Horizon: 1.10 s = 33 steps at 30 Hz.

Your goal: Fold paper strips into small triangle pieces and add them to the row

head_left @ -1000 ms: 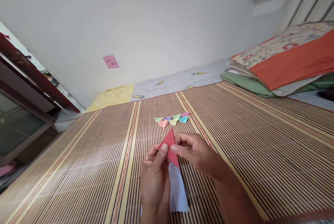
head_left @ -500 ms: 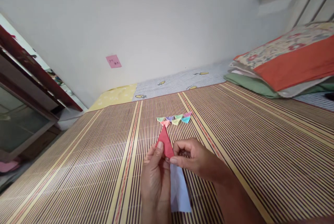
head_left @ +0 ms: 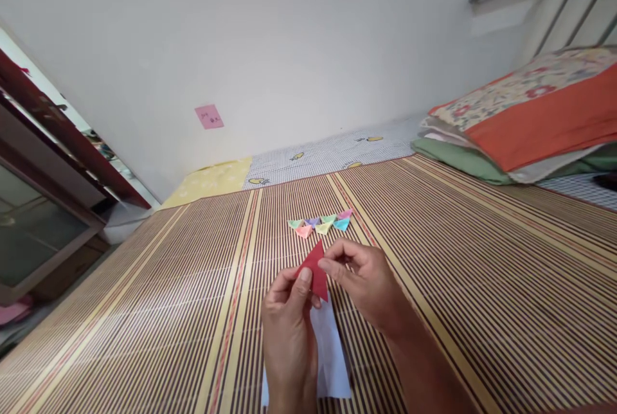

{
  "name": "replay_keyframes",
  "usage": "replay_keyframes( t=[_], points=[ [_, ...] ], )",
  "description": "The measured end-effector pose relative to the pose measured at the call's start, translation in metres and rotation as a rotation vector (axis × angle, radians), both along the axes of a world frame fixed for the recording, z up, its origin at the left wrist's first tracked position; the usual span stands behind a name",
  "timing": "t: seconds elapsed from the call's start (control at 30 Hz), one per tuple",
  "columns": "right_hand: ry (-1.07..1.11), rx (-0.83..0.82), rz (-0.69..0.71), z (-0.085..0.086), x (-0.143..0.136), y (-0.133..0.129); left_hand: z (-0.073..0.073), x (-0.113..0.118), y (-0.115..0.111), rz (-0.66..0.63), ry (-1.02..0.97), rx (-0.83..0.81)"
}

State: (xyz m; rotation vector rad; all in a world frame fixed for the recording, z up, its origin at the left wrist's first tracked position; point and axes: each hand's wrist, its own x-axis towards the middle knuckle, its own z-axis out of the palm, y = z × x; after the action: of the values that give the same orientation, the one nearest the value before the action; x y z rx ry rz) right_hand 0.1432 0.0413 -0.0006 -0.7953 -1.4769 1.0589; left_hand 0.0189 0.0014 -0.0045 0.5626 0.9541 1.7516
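Observation:
A red piece of folded paper (head_left: 318, 278), triangular in outline, is held up above the mat. My left hand (head_left: 292, 317) pinches its lower left part, thumb on top and fingers behind. At the paper's right edge, my right hand (head_left: 364, 279) is closed, with thumb and forefinger on that edge. Below the hands lies a white sheet of paper (head_left: 330, 356), partly covered by my left hand and wrist. Several small folded paper triangles in pastel colours, among them a blue one (head_left: 341, 225) and a yellow one (head_left: 323, 228), form two rows just beyond the red paper.
The striped bamboo mat (head_left: 168, 311) spreads under everything. A stack of bedding with an orange floral pillow (head_left: 544, 112) lies at the right. Behind the mat is a checked cloth (head_left: 328, 150) along the wall, where a pink note (head_left: 209, 116) is stuck. A doorway stands at left.
The red paper has turned, its tip now leaning up and to the right. My right hand has shifted from its lower corner up to its right edge.

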Motion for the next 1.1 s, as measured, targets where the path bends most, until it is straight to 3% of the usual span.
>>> replay_keyframes(
  t=[0.13,0.23,0.4,0.6,0.7,0.9,1.1],
  points=[
    [0.038,-0.013,0.067,-0.003,0.001,0.002,-0.002,0.003,-0.002,-0.016,0.034,0.011],
    [0.075,-0.028,0.106,-0.003,0.003,0.003,-0.004,0.003,-0.003,0.048,0.227,0.048],
    [0.100,0.042,-0.075,0.000,0.004,0.002,-0.005,0.006,-0.007,0.074,0.353,0.029],
    [0.092,0.055,-0.021,0.006,0.007,0.001,-0.003,0.009,-0.009,0.054,0.366,0.018],
    [0.077,0.070,-0.108,0.006,0.006,0.000,-0.002,0.010,-0.010,0.073,0.449,0.040],
    [0.063,0.098,-0.158,0.005,0.006,0.000,-0.002,0.013,-0.011,0.055,0.369,-0.002],
    [0.099,0.013,-0.049,0.000,0.006,0.004,-0.002,0.010,-0.010,0.031,0.285,0.014]
  ],
)
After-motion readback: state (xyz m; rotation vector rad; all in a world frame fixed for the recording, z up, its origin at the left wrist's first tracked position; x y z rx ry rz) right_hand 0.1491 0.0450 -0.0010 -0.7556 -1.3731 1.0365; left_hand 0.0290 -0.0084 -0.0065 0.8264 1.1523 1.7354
